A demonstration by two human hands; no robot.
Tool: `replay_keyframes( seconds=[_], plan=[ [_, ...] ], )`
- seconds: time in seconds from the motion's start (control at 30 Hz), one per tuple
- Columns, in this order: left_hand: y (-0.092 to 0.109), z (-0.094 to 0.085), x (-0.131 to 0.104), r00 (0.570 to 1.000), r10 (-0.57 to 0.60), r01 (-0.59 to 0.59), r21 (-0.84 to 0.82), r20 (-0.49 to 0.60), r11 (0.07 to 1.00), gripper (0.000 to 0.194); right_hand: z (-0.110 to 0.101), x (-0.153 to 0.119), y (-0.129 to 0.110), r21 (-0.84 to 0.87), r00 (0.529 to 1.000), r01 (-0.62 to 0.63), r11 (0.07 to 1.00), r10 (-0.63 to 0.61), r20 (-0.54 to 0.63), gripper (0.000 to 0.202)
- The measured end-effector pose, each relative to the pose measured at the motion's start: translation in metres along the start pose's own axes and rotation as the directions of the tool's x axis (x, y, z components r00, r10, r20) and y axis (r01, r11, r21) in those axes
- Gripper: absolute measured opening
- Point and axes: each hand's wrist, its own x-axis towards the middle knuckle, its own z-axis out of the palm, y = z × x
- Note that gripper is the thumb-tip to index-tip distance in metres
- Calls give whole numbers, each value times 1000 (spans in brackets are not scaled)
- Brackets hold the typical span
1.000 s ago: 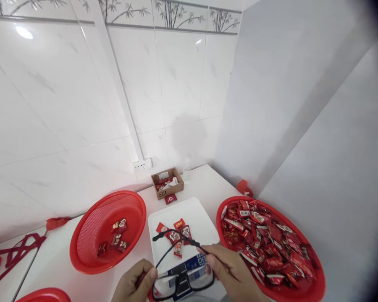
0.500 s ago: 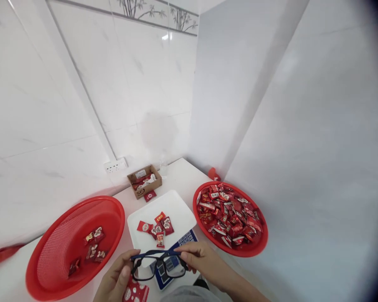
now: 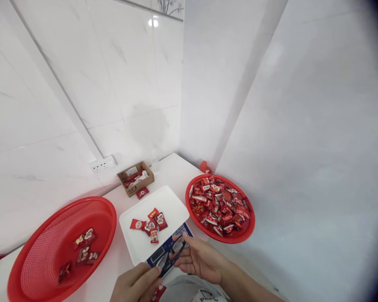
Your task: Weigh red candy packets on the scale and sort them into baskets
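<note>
Dark-framed glasses are held between both hands, over the blue panel of a scale. My left hand is closed on their near-left end. My right hand grips the other end near the thumb, palm partly turned up and the lower fingers curled. Just beyond the hands lies a white tray with several red candy packets in a loose group. Part of a red packet shows beside my left hand.
A red basket with several packets stands at the left. Another red basket, heaped with packets, is at the right. A small cardboard box sits behind the tray, with a red packet against it. Walls rise behind the white table.
The glasses have turned from facing flat across to a steep slant. My left hand has moved right and down, and my right hand has rolled palm-up. The view has shifted slightly.
</note>
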Motion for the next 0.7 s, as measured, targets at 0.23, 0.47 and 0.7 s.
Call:
replay_keyframes(
  seconds=[0.23,0.47,0.7],
  plan=[
    [1,16,4,999,-37,40,117,-33,992,25,-8,10,-37,-50,993,110,993,-108,49,42],
    [9,21,-4,857,-459,487,80,-234,870,32,-14,28,-91,-16,957,288,957,-287,52,29],
    [17,25,-1,798,-520,572,114,-305,812,32,-17,55,-131,59,960,279,959,-278,-28,21]
  ],
)
